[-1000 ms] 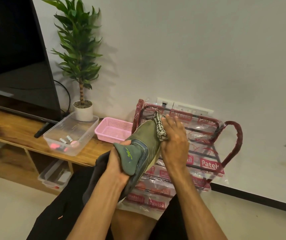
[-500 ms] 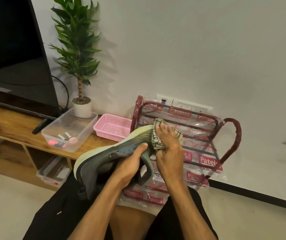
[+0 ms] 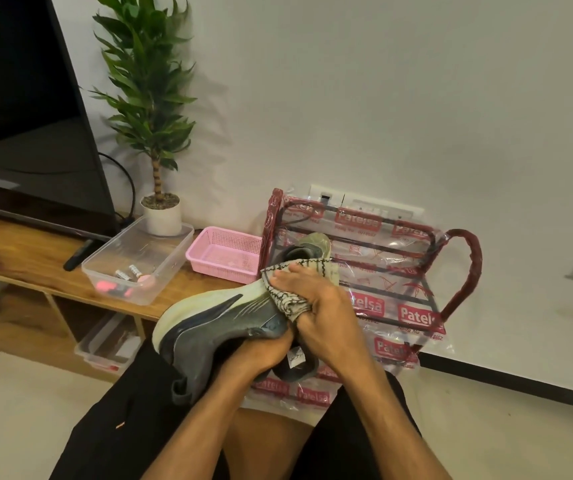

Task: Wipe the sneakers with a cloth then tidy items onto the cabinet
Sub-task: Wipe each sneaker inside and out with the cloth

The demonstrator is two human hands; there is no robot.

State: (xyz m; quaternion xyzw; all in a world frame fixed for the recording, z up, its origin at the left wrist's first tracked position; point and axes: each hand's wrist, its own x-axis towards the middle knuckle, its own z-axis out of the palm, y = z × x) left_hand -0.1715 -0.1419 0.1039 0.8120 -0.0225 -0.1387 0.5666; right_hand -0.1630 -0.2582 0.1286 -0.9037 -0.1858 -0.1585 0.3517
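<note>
A grey-green sneaker with a pale sole lies on its side over my lap, sole turned up and to the left. My left hand grips it from below near its opening. My right hand holds a bunched patterned cloth and presses it against the sneaker's sole edge. A second sneaker sits on the red rack just behind the cloth. The wooden cabinet runs along the left.
On the cabinet stand a clear plastic tub with small items, a pink basket, a potted plant and a TV. The plastic-wrapped rack leans by the white wall. A storage box sits under the cabinet.
The sneaker has been turned from heel-up to lying on its side with the sole toward the left. My right hand with the cloth has moved down along the sole.
</note>
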